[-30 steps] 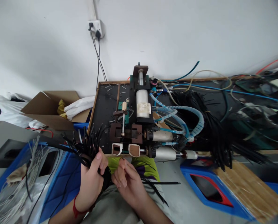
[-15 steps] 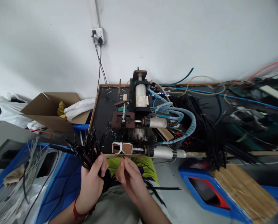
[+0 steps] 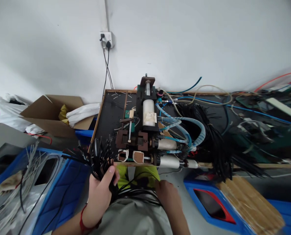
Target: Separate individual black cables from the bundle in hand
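Note:
My left hand [image 3: 101, 189] is closed around a bundle of black cable ties [image 3: 96, 156] whose ends fan out up and left. My right hand [image 3: 168, 194] rests low on my lap, fingers curled over the loose black tails of the ties [image 3: 138, 192]; what it grips, if anything, is hidden. Just above both hands stands a small pneumatic machine [image 3: 145, 130] on a black board [image 3: 108, 114], with two brown-and-white jaws [image 3: 132, 156] at its front edge.
A big heap of black ties [image 3: 216, 140] and blue hoses [image 3: 184, 122] lie right of the machine. A cardboard box [image 3: 52, 114] sits at the left, a blue bin with pale wires [image 3: 18, 186] below it, another blue bin [image 3: 213, 205] and a wooden board [image 3: 253, 199] lower right.
My right hand has dropped from the machine's front jaws down and right onto my lap. The left hand kept its hold on the bundle. The machine's carriage slid toward me again.

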The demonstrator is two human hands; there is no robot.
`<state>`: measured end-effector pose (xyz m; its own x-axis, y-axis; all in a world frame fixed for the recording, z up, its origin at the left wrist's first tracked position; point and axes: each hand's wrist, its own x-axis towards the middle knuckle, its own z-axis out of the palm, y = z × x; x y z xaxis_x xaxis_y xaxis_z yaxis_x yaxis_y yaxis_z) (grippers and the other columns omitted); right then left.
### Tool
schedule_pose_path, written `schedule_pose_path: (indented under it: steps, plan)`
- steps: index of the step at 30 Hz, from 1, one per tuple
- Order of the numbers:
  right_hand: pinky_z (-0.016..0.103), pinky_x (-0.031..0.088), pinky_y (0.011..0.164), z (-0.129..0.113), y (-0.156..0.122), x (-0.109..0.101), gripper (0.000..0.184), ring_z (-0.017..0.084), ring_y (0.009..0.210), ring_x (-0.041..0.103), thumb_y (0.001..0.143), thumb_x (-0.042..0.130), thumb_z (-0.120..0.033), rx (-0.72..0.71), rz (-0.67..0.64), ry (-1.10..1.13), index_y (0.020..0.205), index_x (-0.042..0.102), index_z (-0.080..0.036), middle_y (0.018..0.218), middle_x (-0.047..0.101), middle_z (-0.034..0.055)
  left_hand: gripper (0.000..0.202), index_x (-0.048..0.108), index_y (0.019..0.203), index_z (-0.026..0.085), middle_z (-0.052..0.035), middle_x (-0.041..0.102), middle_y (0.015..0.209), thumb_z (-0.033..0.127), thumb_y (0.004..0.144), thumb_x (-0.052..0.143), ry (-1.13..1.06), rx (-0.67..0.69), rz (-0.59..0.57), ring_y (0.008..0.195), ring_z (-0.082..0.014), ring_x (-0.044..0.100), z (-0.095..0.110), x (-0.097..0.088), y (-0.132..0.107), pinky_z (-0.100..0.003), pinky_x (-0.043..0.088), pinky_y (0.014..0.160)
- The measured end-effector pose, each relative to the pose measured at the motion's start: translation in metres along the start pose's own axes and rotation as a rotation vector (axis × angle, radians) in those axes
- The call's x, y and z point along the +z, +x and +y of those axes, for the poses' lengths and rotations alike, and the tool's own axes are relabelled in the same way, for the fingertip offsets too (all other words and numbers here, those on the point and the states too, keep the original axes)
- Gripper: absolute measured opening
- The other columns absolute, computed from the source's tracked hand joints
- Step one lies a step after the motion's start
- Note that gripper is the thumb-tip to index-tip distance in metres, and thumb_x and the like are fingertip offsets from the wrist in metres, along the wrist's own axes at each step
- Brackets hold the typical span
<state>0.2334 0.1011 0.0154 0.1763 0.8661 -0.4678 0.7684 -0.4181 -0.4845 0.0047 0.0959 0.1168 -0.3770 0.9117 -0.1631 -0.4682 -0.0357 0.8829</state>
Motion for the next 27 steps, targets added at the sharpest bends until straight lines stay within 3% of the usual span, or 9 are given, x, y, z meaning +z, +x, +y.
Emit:
schedule_pose_path:
  steps: [3,6,8,11,14,17,21,24,27]
  plan:
    - [0.046,0.044,0.069,-0.004,-0.021,-0.020,0.037,0.040,0.075,0.071,0.095,0.059,-0.032,-0.031,0.023,-0.082,0.060,0.065,-0.020,0.074,0.073,0.0243,0.025,0.072,0.083,0.018,-0.0019,0.068,0.069,0.038,0.078,0.086,0.046,-0.037,-0.024,0.056,-0.0157,0.059,-0.002,-0.003,-0.002,-0.026,0.049,0.051]
    - [0.035,0.036,0.057,-0.042,-0.058,-0.038,0.036,0.024,0.056,0.058,0.093,0.068,-0.037,-0.415,-0.079,0.160,0.059,0.064,-0.025,0.059,0.067,0.0079,0.024,0.072,0.080,0.018,-0.0027,0.068,0.066,0.039,0.081,0.084,0.119,-0.047,-0.037,0.059,-0.0184,0.062,-0.006,-0.008,-0.005,-0.030,0.053,0.059]
    - [0.033,0.035,0.056,-0.076,-0.076,-0.045,0.025,0.022,0.057,0.055,0.097,0.066,-0.033,-0.653,-0.030,0.471,0.073,0.071,-0.026,0.064,0.066,0.0043,0.025,0.071,0.077,0.018,-0.0025,0.067,0.064,0.038,0.079,0.085,0.162,-0.045,-0.032,0.057,-0.0185,0.061,-0.010,-0.012,-0.007,-0.031,0.053,0.059]
    - [0.032,0.042,0.060,-0.120,-0.083,-0.047,0.011,0.021,0.066,0.060,0.099,0.065,-0.029,-0.746,0.147,0.718,0.105,0.074,-0.027,0.077,0.069,0.0029,0.025,0.072,0.077,0.018,-0.0024,0.068,0.064,0.037,0.075,0.089,0.200,-0.053,-0.025,0.056,-0.0188,0.060,-0.018,-0.017,-0.009,-0.031,0.051,0.057]
    - [0.030,0.043,0.060,-0.143,-0.074,-0.039,0.012,0.018,0.065,0.059,0.098,0.066,-0.029,-0.780,0.166,0.771,0.090,0.072,-0.024,0.075,0.064,0.0011,0.026,0.074,0.079,0.018,-0.0028,0.069,0.066,0.036,0.073,0.091,0.214,-0.060,-0.020,0.061,-0.0205,0.063,-0.023,-0.019,-0.011,-0.030,0.051,0.057]
    - [0.030,0.043,0.062,-0.149,-0.069,-0.028,0.030,0.018,0.068,0.056,0.102,0.061,-0.032,-0.803,0.195,0.879,0.073,0.062,-0.023,0.075,0.058,0.0011,0.027,0.073,0.080,0.018,-0.0042,0.071,0.071,0.037,0.074,0.090,0.203,-0.041,-0.026,0.066,-0.0218,0.065,-0.019,-0.017,-0.012,-0.031,0.052,0.060]
    - [0.029,0.042,0.056,-0.141,-0.071,-0.010,0.031,0.016,0.060,0.052,0.108,0.046,-0.045,-0.677,0.077,1.194,0.085,0.055,-0.026,0.072,0.055,-0.0016,0.028,0.066,0.076,0.018,-0.0004,0.063,0.066,0.040,0.083,0.083,0.124,0.032,-0.035,0.059,-0.0155,0.057,-0.005,-0.007,-0.010,-0.028,0.050,0.058]
    - [0.028,0.033,0.049,-0.131,-0.071,0.002,0.027,0.014,0.049,0.044,0.108,0.047,-0.043,-0.676,0.032,1.010,0.089,0.055,-0.026,0.062,0.051,-0.0055,0.029,0.065,0.082,0.019,0.0083,0.045,0.054,0.041,0.084,0.082,0.047,0.011,-0.054,0.044,-0.0078,0.036,0.002,-0.002,-0.008,-0.020,0.035,0.044]
    - [0.030,0.037,0.056,-0.122,-0.068,0.009,0.016,0.016,0.056,0.053,0.106,0.052,-0.031,-0.847,0.042,0.708,0.094,0.060,-0.025,0.069,0.061,-0.0018,0.034,0.065,0.082,0.018,0.0105,0.041,0.049,0.044,0.077,0.087,0.057,-0.037,-0.045,0.042,-0.0063,0.032,0.005,-0.002,-0.007,-0.018,0.030,0.041]
